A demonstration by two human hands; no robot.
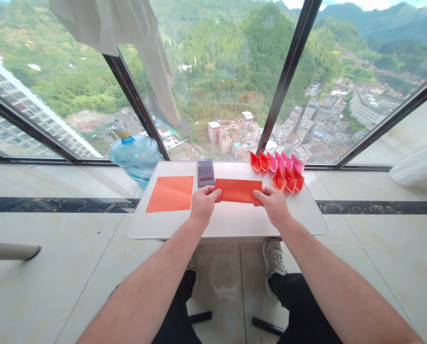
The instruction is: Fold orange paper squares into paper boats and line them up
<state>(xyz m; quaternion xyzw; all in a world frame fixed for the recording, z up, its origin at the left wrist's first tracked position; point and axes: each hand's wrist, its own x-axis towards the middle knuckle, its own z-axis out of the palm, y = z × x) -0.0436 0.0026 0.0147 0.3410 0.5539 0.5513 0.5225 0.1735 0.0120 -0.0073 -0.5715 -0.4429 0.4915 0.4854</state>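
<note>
Between my two hands is a folded sheet of orange-red paper [237, 190], a wide rectangle held just over the white table. My left hand [203, 204] pinches its left end, thumb on top. The right end is gripped by my right hand [273, 204] in the same way, with the fingers underneath mostly hidden. To the left lies a flat orange sheet of paper [170, 194]. At the table's back right stand several folded paper pieces, some red-orange [288, 179] and some pink [279, 161].
A phone [205, 173] lies at the back of the small white table [227, 228]. Behind its left corner stands a large blue water bottle [136, 155]. Tall windows with dark frames [288, 71] rise beyond. My shoes [273, 260] are under the table's front edge.
</note>
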